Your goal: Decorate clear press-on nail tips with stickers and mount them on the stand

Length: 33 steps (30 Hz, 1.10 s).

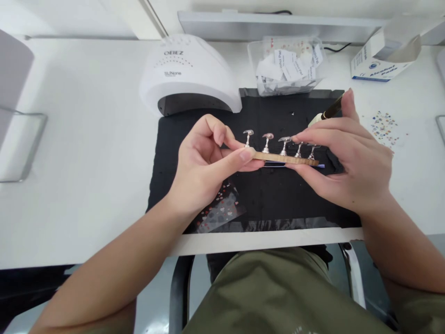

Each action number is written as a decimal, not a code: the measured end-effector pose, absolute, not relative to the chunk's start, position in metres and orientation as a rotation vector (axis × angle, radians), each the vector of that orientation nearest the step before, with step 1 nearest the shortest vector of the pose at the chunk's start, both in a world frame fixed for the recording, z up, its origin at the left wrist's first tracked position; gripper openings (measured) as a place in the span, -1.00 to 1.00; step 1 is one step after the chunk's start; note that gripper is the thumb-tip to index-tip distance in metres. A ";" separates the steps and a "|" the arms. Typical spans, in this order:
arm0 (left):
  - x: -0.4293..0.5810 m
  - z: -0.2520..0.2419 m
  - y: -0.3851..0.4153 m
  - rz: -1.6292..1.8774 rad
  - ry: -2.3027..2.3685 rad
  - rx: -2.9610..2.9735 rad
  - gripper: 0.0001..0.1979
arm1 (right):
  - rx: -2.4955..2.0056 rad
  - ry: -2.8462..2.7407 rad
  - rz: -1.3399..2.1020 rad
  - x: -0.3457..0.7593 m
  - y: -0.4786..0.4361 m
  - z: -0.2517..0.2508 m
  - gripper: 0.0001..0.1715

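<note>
1. The fingers of the left hand [245,155] are closed in a pinch on the left end of a narrow wooden bar [285,158], with the thumb laid on top and the other fingers curled behind it.
2. The fingers of the right hand [313,134] are also clenched around the bar, toward its right end, with the thumb tucked beneath it.
3. The bar is held level in the air above a black mat [278,199], between the left hand [203,167] and the right hand [351,162].
4. Five metal nail-tip holders [267,141] are stood upright along the bar (the rightmost two are partly hidden by the right fingers).
5. A dark-handled brush [332,110] is angled up past the right hand, its pale end just beside the fingers; whether it is gripped cannot be told.
6. A blue-tipped tool [321,165] is seen just below the bar.
7. A heart-patterned sticker sheet [220,208] is laid on the mat.
8. A UV nail lamp [186,74], a clear box of alcohol pad packets [287,67], a carton of alcohol pads [380,67] and scattered nail gems [382,127] are placed on the white desk [86,139].
</note>
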<state>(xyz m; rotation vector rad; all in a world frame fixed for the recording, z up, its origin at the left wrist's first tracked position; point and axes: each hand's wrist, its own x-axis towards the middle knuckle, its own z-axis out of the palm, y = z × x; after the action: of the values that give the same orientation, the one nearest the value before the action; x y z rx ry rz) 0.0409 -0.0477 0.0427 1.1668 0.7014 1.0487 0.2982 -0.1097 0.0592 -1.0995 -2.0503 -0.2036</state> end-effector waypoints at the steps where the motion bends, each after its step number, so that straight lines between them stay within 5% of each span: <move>1: 0.041 0.043 -0.048 1.048 0.689 1.157 -0.34 | -1.095 -2.053 -0.203 0.298 -0.110 0.060 -0.65; 12: 0.040 0.041 -0.047 1.090 0.644 1.184 -0.41 | -1.129 -1.983 -0.162 0.298 -0.105 0.058 -0.30; 20: 0.042 0.041 -0.049 1.149 0.580 1.222 -0.49 | -1.052 -1.987 -0.285 0.298 -0.101 0.056 -0.53; 25: 0.041 0.042 -0.049 1.148 0.519 1.241 -0.56 | -1.072 -1.971 -0.311 0.299 -0.101 0.056 -0.35; 33: 0.040 0.041 -0.050 1.137 0.574 1.252 -0.52 | -1.062 -1.922 -0.395 0.296 -0.102 0.057 -0.38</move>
<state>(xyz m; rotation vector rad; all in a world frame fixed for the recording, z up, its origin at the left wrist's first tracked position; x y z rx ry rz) 0.0399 -0.0505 0.0415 1.2516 0.5745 1.1371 0.2957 -0.1018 0.0567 -1.0616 -1.9224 -0.3950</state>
